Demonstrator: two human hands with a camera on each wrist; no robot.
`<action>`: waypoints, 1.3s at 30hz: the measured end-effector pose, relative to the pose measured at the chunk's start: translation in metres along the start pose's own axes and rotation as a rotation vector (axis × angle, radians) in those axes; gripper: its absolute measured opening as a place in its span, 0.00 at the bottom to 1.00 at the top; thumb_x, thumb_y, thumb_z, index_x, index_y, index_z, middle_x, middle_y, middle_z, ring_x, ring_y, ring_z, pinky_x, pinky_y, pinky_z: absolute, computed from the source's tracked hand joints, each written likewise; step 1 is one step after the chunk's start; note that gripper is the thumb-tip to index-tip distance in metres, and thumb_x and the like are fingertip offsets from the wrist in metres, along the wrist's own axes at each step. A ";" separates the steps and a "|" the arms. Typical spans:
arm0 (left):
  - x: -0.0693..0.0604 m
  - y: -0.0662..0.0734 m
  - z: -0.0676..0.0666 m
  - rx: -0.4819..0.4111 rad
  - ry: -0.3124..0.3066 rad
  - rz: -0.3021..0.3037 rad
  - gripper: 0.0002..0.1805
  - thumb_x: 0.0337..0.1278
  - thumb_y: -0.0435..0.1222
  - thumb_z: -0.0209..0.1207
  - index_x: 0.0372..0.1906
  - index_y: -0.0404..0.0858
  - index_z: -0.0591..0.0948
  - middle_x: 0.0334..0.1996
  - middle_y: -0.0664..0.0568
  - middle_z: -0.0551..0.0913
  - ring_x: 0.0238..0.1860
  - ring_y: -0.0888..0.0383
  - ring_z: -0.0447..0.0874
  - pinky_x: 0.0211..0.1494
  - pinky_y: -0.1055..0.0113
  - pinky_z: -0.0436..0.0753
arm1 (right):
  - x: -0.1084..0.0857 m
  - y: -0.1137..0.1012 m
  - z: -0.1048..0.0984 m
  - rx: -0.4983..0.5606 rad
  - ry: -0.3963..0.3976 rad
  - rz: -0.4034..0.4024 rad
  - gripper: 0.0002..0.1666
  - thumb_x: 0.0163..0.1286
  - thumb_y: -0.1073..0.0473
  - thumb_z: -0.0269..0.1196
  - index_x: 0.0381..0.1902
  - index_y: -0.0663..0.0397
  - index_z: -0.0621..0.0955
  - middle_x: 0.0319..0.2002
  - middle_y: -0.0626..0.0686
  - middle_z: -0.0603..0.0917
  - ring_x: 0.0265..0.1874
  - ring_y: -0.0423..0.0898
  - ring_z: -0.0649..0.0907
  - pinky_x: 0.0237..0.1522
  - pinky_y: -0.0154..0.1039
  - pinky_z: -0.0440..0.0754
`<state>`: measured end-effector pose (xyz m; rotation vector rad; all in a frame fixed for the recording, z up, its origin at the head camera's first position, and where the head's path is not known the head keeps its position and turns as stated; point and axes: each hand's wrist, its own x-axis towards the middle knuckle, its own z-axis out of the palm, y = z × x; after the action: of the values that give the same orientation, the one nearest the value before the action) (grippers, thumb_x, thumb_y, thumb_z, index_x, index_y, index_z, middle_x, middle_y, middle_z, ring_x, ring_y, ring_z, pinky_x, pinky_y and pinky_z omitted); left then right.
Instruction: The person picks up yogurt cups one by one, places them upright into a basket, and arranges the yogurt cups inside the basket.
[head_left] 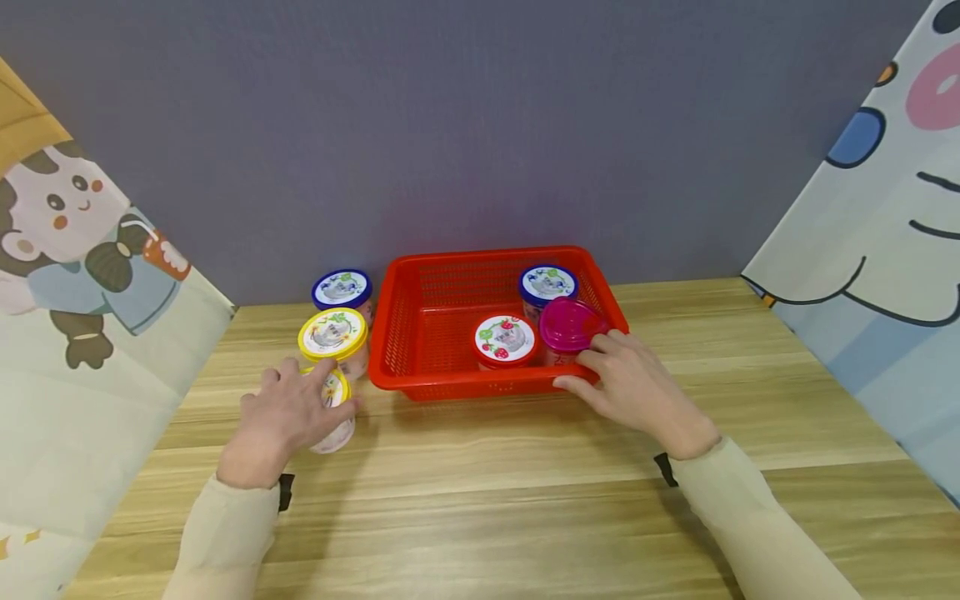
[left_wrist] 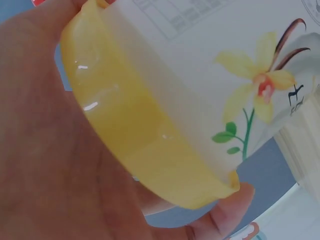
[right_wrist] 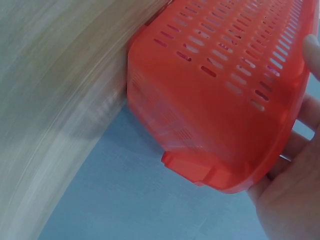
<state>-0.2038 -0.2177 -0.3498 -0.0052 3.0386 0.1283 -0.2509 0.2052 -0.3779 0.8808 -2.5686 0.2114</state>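
Of the 6 tubs in view, 3 were inside the red basket (head_left: 450, 382) and 3 were outside it, so half lay within its walls and half did not. Inside, all toward its right half, were a blue-lidded tub (head_left: 549, 285) at the back, a red-lidded tub (head_left: 506, 340) at the front and a pink-lidded tub (head_left: 572, 325) beside the right wall; the left half had bare floor. Outside, along the basket's left, were the outer blue-lidded tub (head_left: 342, 289), a middle yellow-lidded tub (head_left: 333, 333) and, nearest the person, the front yellow-lidded tub (head_left: 337, 432). Of the hands, the left hand (head_left: 288, 408) was partly curled, gripping that front tub about its lid (left_wrist: 135, 145); whether its base touched the surface (head_left: 450, 508) could not be told. The right hand (head_left: 637, 387) pinched the basket's rim at the front right corner, its fingertips near the pink lid; whether they touched it was unclear.
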 end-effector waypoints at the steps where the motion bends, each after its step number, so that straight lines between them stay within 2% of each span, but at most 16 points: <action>1: 0.000 0.000 0.000 -0.001 -0.004 -0.002 0.45 0.60 0.67 0.54 0.73 0.42 0.67 0.51 0.26 0.69 0.50 0.27 0.69 0.39 0.31 0.76 | 0.000 0.000 0.000 0.001 -0.001 0.001 0.25 0.62 0.38 0.71 0.37 0.56 0.88 0.32 0.52 0.83 0.34 0.49 0.77 0.44 0.48 0.78; 7: 0.001 0.002 0.002 -0.009 -0.013 -0.008 0.39 0.64 0.61 0.52 0.72 0.42 0.67 0.50 0.25 0.68 0.49 0.27 0.68 0.37 0.32 0.76 | 0.000 0.000 0.000 0.002 -0.009 0.002 0.25 0.62 0.39 0.72 0.37 0.56 0.88 0.33 0.53 0.84 0.34 0.49 0.78 0.45 0.48 0.77; 19: 0.001 0.005 0.003 -0.006 -0.044 0.012 0.34 0.72 0.59 0.48 0.72 0.43 0.65 0.53 0.22 0.65 0.51 0.23 0.68 0.36 0.29 0.77 | 0.001 0.000 -0.001 -0.003 -0.013 -0.009 0.26 0.63 0.38 0.70 0.37 0.57 0.88 0.32 0.52 0.83 0.34 0.49 0.77 0.44 0.48 0.78; 30: 0.001 0.008 -0.001 0.012 -0.026 0.068 0.34 0.68 0.57 0.53 0.72 0.43 0.68 0.53 0.24 0.67 0.49 0.26 0.70 0.36 0.33 0.79 | 0.000 0.001 -0.001 0.002 -0.011 -0.008 0.27 0.63 0.37 0.70 0.37 0.56 0.88 0.31 0.52 0.83 0.34 0.49 0.77 0.43 0.47 0.77; 39: 0.000 0.010 -0.006 -0.026 -0.043 0.121 0.34 0.68 0.58 0.53 0.71 0.43 0.70 0.59 0.23 0.65 0.54 0.25 0.69 0.39 0.32 0.78 | 0.000 0.000 -0.002 0.004 -0.033 0.012 0.27 0.63 0.37 0.70 0.39 0.57 0.88 0.34 0.53 0.84 0.35 0.49 0.78 0.46 0.49 0.78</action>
<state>-0.2045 -0.2082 -0.3435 0.1774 2.9935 0.1745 -0.2503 0.2056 -0.3758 0.8781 -2.6049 0.2076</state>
